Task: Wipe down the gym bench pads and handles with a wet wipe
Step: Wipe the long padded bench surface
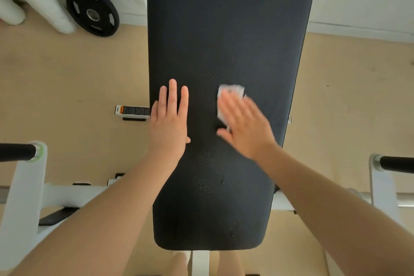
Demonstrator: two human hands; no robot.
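A long black bench pad (228,36) runs up the middle of the head view. My left hand (169,119) lies flat on its left side, fingers straight and together. My right hand (244,123) presses a crumpled white wet wipe (233,90) onto the pad to the right of centre, with straight, motion-blurred fingers; most of the wipe is hidden under them. Small wet droplets (205,185) show on the pad closer to me. Black foam handles stick out at the left (16,152) and the right (396,164) on the white frame.
A black weight plate (92,11) leans against the white wall at the back left. White frame bars (24,188) cross under the bench on both sides. A white and orange labelled bracket (132,111) juts out left of the pad. Tan floor surrounds the bench.
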